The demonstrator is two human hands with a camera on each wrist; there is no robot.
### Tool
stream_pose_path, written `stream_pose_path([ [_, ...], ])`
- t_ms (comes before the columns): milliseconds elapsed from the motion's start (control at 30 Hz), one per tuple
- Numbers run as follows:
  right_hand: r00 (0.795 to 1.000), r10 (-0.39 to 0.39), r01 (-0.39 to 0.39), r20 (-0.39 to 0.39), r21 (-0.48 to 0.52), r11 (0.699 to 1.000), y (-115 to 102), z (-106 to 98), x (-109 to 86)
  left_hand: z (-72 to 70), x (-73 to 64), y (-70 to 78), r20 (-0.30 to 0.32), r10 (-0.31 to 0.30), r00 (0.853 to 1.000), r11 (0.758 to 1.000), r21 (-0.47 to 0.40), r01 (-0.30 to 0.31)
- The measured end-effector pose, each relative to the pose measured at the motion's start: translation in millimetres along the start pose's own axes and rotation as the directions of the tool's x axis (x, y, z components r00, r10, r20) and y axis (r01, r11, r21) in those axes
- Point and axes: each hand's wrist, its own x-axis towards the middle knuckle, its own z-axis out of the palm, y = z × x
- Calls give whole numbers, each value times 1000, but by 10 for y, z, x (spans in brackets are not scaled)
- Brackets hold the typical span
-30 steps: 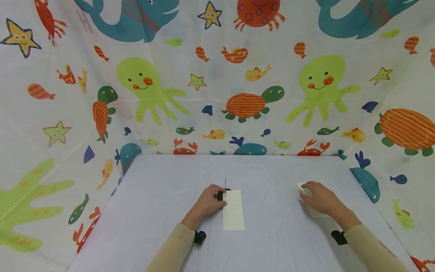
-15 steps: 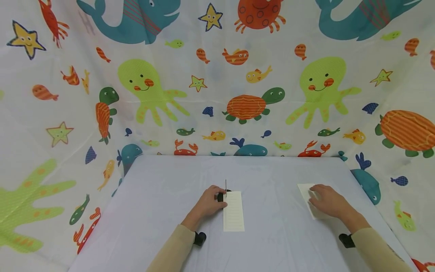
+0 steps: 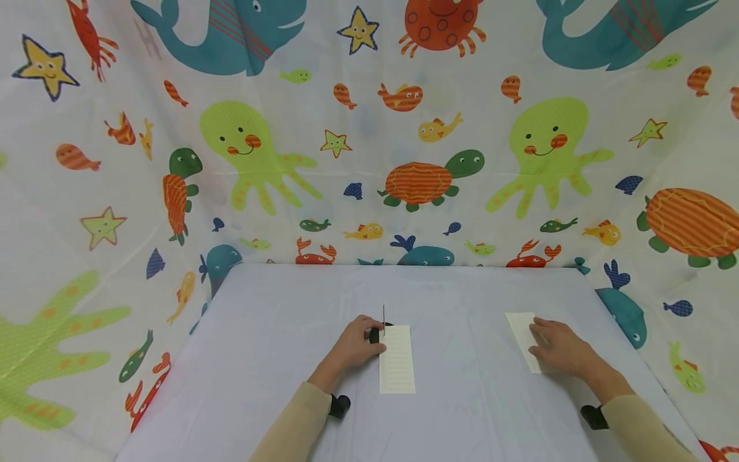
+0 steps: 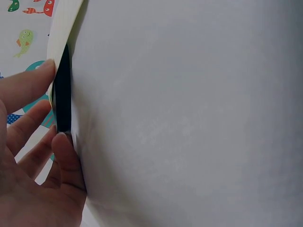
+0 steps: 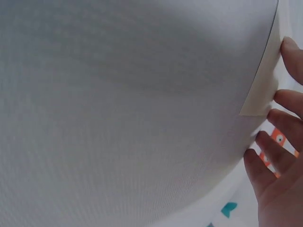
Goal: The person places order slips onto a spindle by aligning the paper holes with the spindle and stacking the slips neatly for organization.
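Observation:
In the head view my left hand (image 3: pixel 356 341) holds the low black base (image 3: pixel 374 335) of a paper spike at the middle of the table, with a thin upright needle (image 3: pixel 383 314). A lined cream paper slip (image 3: pixel 397 362) lies over the base, its upper left corner at the needle. The left wrist view has the thumb on the slip's edge and other fingers at the dark base (image 4: pixel 63 101). To the right, my right hand (image 3: pixel 559 346) touches a second cream slip (image 3: pixel 522 330) with bent, spread fingers. Its corner (image 5: pixel 258 101) lies flat in the right wrist view; the hand covers the rest.
A white cloth covers the table (image 3: pixel 462 410). Behind it and along both sides hangs a curtain (image 3: pixel 369 224) printed with sea animals. Each wrist carries a black strap device (image 3: pixel 339 405).
My right hand has slid a little right and toward me across its slip, uncovering more of the slip's left part. The left hand, spike and lined slip have stayed put.

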Motion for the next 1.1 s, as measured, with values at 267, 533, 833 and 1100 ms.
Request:
stream_pose_path([
  [267,1000,17,-17,-14,-4,1000,-28,19,-12,11,-5,0,-3,-9,1000,1000,6,9],
  [533,999,15,-15,-38,6,1000,-18,48,-12,13,-7,-3,-3,1,1000,1000,3,-1],
  [833,998,62,-61,-12,30,998,-24,32,-14,6,-15,12,-5,4,1000,1000,-14,-4],
  [1100,994,109,-109,9,46,993,-18,45,-12,6,0,-11,-4,33,999,999,-18,-33],
])
